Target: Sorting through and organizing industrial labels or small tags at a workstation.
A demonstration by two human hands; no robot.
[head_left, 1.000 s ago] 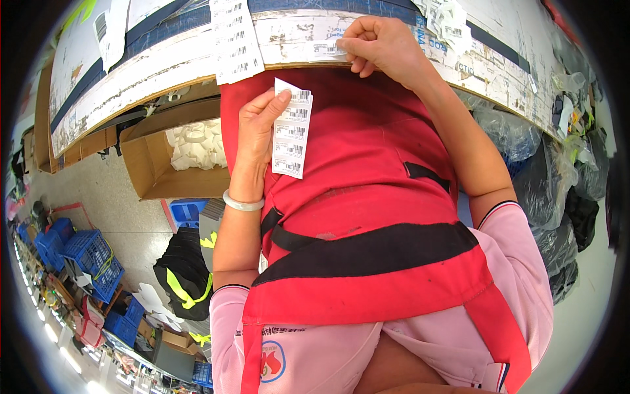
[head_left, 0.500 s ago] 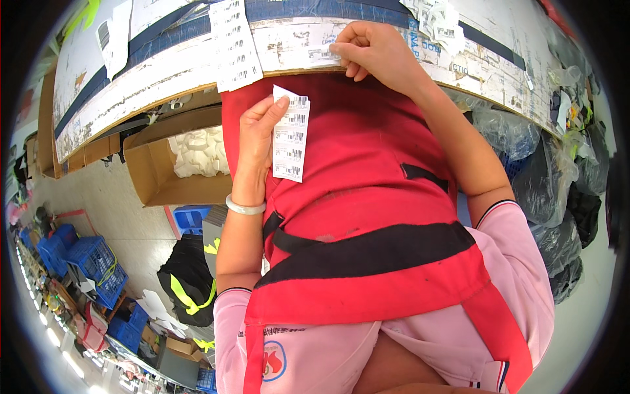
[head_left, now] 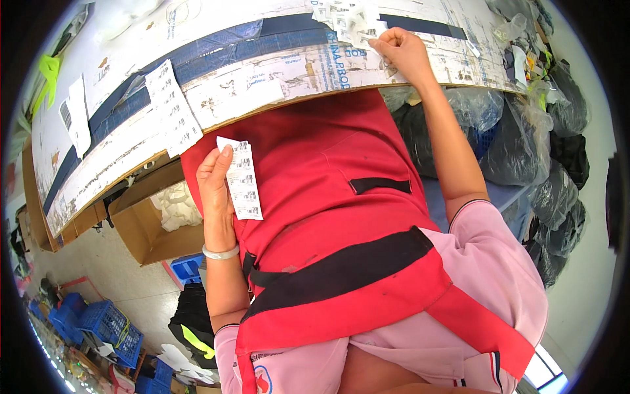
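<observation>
My left hand (head_left: 215, 176) pinches a folded strip of white barcode labels (head_left: 244, 182) between thumb and fingers, held upright in front of my red apron. Over the table, my right hand (head_left: 405, 54) has its thumb and forefinger pressed together at the right edge of a loose pile of small barcode labels (head_left: 349, 21). Whatever lies between those fingertips is too small to make out. A longer label sheet (head_left: 172, 108) lies at the table's front edge, left of centre. To its right sits a plain white slip (head_left: 266, 96).
The table (head_left: 223, 102) is covered with worn, taped cardboard. Another paper strip (head_left: 77, 118) lies at its left. Below stands an open cardboard box (head_left: 141, 226) holding crumpled white material. Plastic-wrapped dark bags (head_left: 518, 154) crowd the right. Blue crates (head_left: 111, 328) stand far left.
My right hand has moved from a label at the table's front edge to the label pile on the right. The left hand still holds its strip. The whole view has shifted.
</observation>
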